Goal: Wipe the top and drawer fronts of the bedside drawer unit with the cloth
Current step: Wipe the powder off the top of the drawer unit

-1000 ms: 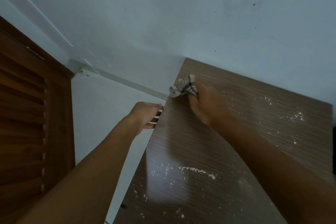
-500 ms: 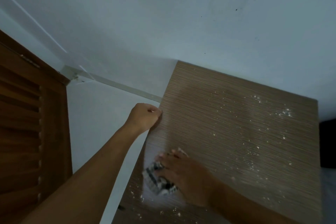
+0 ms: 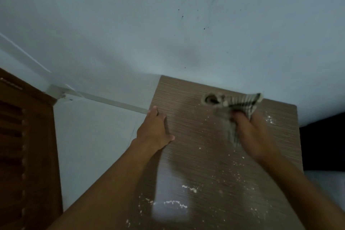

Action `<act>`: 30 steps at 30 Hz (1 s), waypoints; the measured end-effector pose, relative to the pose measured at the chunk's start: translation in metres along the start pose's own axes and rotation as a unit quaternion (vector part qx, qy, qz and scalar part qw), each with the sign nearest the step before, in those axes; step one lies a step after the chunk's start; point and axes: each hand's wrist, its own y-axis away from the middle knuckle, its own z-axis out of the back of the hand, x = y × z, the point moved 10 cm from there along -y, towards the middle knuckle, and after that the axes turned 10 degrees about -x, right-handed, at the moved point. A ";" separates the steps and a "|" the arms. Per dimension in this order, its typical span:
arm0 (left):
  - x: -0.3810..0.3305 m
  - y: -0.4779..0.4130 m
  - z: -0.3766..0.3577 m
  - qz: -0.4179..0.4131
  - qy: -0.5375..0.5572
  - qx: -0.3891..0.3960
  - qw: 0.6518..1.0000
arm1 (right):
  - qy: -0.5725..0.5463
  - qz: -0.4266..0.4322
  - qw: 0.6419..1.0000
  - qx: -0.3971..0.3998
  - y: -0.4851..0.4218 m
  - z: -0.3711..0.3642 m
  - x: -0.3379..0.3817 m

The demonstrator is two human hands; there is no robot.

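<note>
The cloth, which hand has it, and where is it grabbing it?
The right hand grips the checked cloth by its bunched near end; the far end flaps loose. The left hand holds nothing, resting flat on the unit's top.

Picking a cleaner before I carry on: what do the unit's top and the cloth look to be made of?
Top: probably laminate or veneer board with a printed wood grain, given the fine, even brown lines; semi-gloss, since it reflects light near the front. Cloth: soft woven fabric, checked dark and light, crumpled and blurred in the right hand.
</note>
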 end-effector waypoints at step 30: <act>0.003 -0.005 -0.004 -0.022 -0.026 0.028 0.999 | 0.228 0.269 0.915 0.196 0.047 -0.107 -0.072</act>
